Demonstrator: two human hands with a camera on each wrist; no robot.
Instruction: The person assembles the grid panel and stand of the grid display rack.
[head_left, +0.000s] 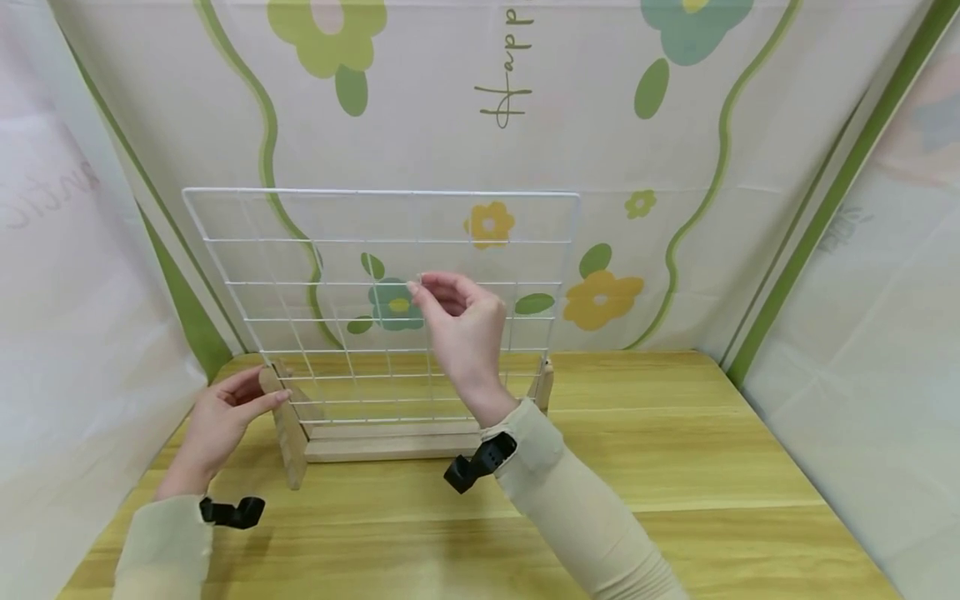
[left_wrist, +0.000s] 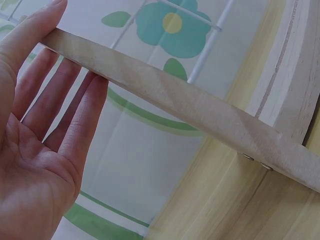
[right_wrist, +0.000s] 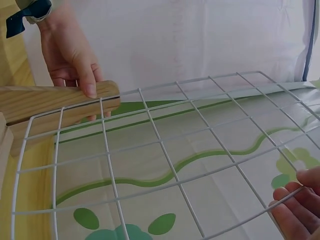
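Observation:
A white wire grid panel (head_left: pixel 337 284) stands upright, tilted back a little, in a wooden stand. My left hand (head_left: pixel 217 429) holds the upper part of the stand's left wooden upright (head_left: pixel 288 437). Seen from the left wrist, the thumb lies on one side of this wooden piece (left_wrist: pixel 165 92) and the fingers (left_wrist: pixel 90 107) on the other. Around the panel's middle, my right hand (head_left: pixel 468 333) pinches a wire between thumb and fingertips, which shows closer in the right wrist view. The grid's lower edge meets the stand's base bar (head_left: pixel 390 448).
A right wooden upright (head_left: pixel 546 385) stands partly behind the right forearm. The wood-grain table (head_left: pixel 675 467) is enclosed by a flowered cloth backdrop (head_left: pixel 450 150) and cloth side walls. Black wrist cameras (head_left: pixel 480 462) are strapped on both sleeves.

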